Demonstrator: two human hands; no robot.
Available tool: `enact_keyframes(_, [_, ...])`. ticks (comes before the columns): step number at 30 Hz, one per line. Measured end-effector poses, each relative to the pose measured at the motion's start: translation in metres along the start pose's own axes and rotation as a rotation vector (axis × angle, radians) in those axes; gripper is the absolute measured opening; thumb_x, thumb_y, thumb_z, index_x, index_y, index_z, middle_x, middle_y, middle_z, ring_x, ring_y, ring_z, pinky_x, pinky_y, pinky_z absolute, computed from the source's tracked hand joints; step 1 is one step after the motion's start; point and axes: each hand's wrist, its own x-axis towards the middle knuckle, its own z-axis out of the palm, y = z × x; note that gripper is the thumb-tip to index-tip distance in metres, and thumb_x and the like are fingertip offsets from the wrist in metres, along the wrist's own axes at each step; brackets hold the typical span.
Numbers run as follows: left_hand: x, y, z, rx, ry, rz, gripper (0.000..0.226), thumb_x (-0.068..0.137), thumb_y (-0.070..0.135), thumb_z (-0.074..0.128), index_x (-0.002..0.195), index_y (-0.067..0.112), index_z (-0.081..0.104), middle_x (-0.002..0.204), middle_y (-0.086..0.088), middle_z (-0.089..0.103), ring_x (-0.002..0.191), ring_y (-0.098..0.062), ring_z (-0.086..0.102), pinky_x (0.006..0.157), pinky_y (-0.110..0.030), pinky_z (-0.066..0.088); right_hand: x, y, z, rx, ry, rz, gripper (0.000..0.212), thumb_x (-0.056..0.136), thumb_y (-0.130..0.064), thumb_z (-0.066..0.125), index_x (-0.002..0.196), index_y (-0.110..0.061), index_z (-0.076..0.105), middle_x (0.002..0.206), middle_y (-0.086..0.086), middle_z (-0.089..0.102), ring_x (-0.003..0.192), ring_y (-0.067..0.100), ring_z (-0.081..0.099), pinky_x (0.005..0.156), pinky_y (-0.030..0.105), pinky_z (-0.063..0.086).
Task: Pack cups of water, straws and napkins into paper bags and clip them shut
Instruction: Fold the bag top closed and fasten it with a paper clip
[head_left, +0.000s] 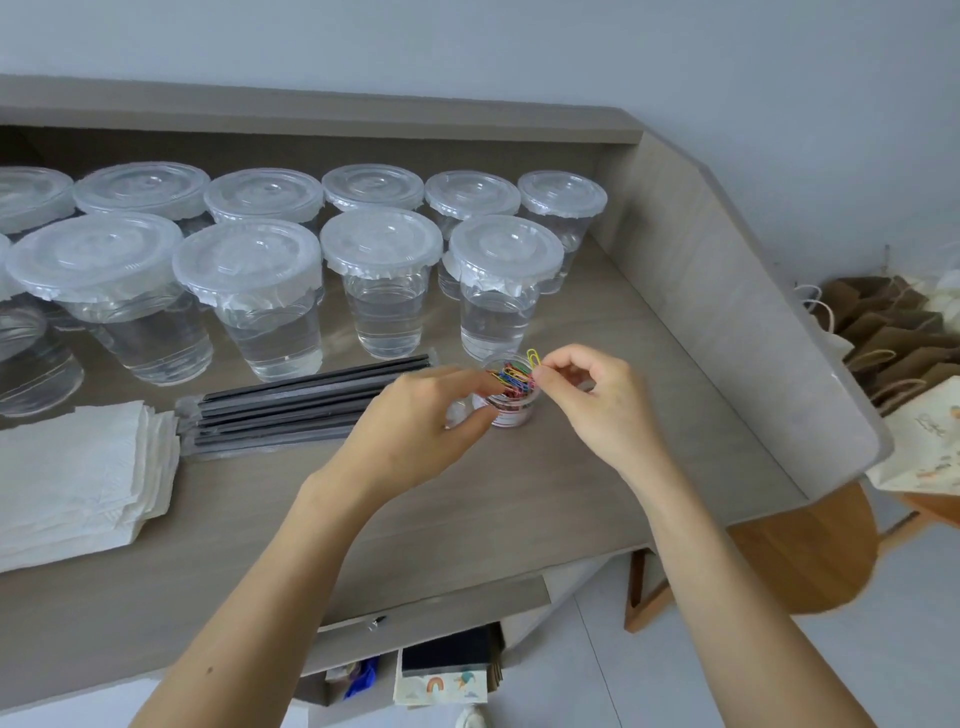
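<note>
A small clear jar (511, 408) full of coloured paper clips stands on the grey desk (545, 499). My left hand (415, 421) grips the jar from its left side. Just above the jar's rim, my right hand (592, 395) pinches a yellow paper clip (533, 357). Several lidded cups of water (384, 280) stand in two rows behind. Black wrapped straws (291, 410) lie to the left of the jar. A stack of white napkins (78, 478) lies further left.
Brown paper bags (898, 338) with handles stand off the desk to the right, next to a printed bag (930, 441). A raised wall runs along the desk's back and right edge. A wooden stool (810, 556) stands below right. An open shelf under the desk holds small items.
</note>
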Motion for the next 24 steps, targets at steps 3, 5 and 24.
enact_keyframes(3, [-0.007, 0.006, 0.006, -0.049, 0.010, 0.046, 0.030, 0.081, 0.036, 0.053, 0.104, 0.026, 0.069, 0.092, 0.018, 0.063, 0.084, -0.002, 0.056, 0.073, -0.006, 0.039, -0.023, -0.004, -0.011, -0.001, 0.053, 0.051, 0.014, 0.083, -0.015, 0.064, 0.070, -0.017, 0.063, 0.067, -0.006, 0.065, 0.063, 0.006, 0.055, 0.060, 0.019, 0.041])
enact_keyframes(5, [-0.011, 0.012, 0.012, -0.086, 0.005, 0.085, 0.029, 0.081, 0.033, 0.054, 0.103, 0.023, 0.070, 0.090, 0.017, 0.062, 0.084, 0.000, 0.052, 0.071, 0.000, 0.033, -0.041, -0.004, -0.019, 0.053, 0.103, 0.111, 0.014, 0.082, -0.015, 0.064, 0.068, -0.019, 0.063, 0.073, 0.006, 0.068, 0.072, 0.022, 0.061, 0.065, 0.027, 0.044])
enact_keyframes(24, [-0.047, 0.217, 0.193, -0.080, -0.181, 0.244, 0.022, 0.090, 0.022, 0.060, 0.111, 0.021, 0.066, 0.102, 0.015, 0.064, 0.092, 0.001, 0.058, 0.078, 0.002, 0.036, -0.211, 0.136, -0.239, 0.025, 0.167, 0.218, 0.010, 0.085, -0.019, 0.063, 0.076, -0.019, 0.063, 0.076, 0.000, 0.067, 0.077, 0.015, 0.061, 0.071, 0.026, 0.048])
